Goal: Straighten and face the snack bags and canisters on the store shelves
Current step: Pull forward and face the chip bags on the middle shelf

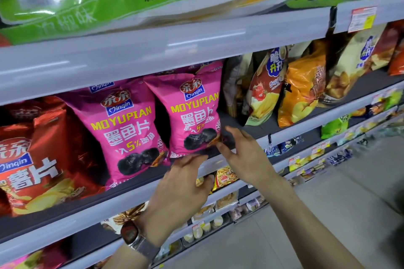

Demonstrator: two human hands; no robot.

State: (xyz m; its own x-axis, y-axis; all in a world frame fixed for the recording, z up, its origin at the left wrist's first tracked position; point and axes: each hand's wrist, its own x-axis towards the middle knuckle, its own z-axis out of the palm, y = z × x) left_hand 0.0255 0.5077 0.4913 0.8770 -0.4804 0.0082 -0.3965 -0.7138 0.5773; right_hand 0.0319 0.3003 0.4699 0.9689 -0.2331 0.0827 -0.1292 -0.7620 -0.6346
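Two pink snack bags stand side by side on the middle shelf (140,181). The right pink bag (194,113) leans a little left. My right hand (242,155) pinches its lower right corner between thumb and fingers. My left hand (181,183), with a watch on the wrist, has its fingertips at the bag's bottom edge by the shelf lip; the fingers look nearly straight. The left pink bag (126,131) stands upright beside a red chip bag (37,159).
To the right stand a white-and-red bag (264,91), an orange bag (303,91) and a beige bag (349,65). Green bags (87,4) fill the upper shelf. Lower shelves hold small packs (225,177). Grey aisle floor (328,214) lies at the right.
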